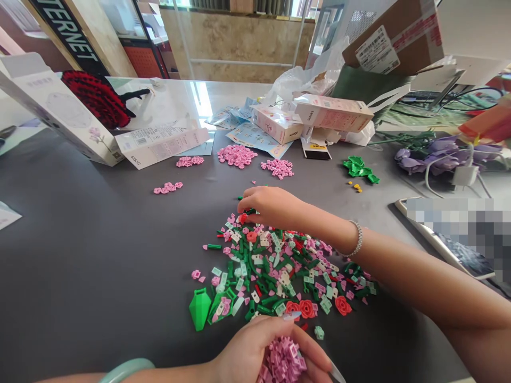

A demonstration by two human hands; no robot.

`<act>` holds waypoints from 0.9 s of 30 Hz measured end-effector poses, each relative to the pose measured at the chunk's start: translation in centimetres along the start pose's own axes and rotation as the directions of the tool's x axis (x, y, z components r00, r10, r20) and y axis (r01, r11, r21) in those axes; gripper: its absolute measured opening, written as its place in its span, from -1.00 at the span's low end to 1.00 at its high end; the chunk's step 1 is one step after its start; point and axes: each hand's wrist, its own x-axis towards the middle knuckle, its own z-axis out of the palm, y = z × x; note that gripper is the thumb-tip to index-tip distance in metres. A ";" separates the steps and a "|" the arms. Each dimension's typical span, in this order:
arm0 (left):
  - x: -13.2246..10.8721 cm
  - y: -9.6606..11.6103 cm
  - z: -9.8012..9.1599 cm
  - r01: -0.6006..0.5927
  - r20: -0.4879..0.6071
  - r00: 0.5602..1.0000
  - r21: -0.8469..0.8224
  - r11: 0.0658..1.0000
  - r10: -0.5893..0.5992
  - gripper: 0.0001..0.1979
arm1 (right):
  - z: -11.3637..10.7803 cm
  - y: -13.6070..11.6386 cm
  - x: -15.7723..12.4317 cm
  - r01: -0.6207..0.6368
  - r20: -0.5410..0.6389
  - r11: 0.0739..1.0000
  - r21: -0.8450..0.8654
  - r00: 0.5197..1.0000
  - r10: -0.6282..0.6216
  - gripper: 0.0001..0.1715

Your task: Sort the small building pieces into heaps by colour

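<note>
My left hand (245, 346) is cupped at the near edge of the pile, holding a heap of small pink building bricks (284, 359). At the far left edge of the mixed brick pile (275, 266), my right hand (271, 205) reaches down with its fingers drawn together. Dark green and red pieces show by those fingertips; whether they pinch one is hidden. Pink, white, pale green, dark green and red pieces make up the pile. Red rose pieces (306, 308) lie just beyond my left hand, and a large green leaf-shaped piece (199, 309) is to its left.
Sorted pink groups (237, 156) lie beyond the pile, with green pieces (359, 167) and yellow bits (355, 186) farther right. Boxes (162, 143) and leaflets (255, 139) line the back. A phone (463, 252) and purple flowers (435, 154) are at right.
</note>
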 end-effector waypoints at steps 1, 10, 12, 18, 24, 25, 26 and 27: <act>0.0 0.0 0.0 0.001 0.003 1.000 0.003 1.000 -0.001 -0.57 | 0.0 0.0 0.1 -0.003 0.008 1.000 0.001 1.000 0.003 -0.87; 0.0 0.0 0.0 0.031 -0.045 0.999 0.010 0.999 -0.031 -0.60 | -0.2 0.4 -0.1 -0.055 0.018 0.997 0.060 0.998 0.054 -0.95; -0.1 0.2 0.2 0.053 -0.067 0.996 0.022 0.998 -0.052 -0.63 | -0.7 0.5 -0.6 -0.064 0.002 0.993 0.096 0.998 0.064 -0.94; -0.5 0.8 1.2 0.051 -0.104 0.993 0.035 0.998 -0.047 -0.72 | -2.4 0.2 -4.8 -0.120 -0.118 0.955 0.270 0.981 0.156 -0.89; -0.6 0.8 1.4 0.038 -0.065 0.997 0.005 0.999 -0.037 -0.69 | -1.7 -1.9 -10.1 -0.075 -0.220 0.808 0.584 0.944 0.246 -0.87; -0.6 0.8 1.3 0.041 -0.050 0.998 -0.005 0.999 -0.042 -0.68 | -1.6 -2.6 -10.9 -0.050 -0.233 0.771 0.635 0.939 0.253 -0.86; -0.5 0.8 1.2 0.041 -0.037 0.998 -0.011 0.999 -0.041 -0.68 | -1.5 -3.5 -11.6 0.000 -0.249 0.736 0.677 0.941 0.229 -0.85; -0.3 0.9 1.1 0.040 -0.030 0.999 -0.018 0.999 -0.040 -0.67 | -1.3 -4.5 -12.3 0.055 -0.258 0.700 0.712 0.948 0.188 -0.84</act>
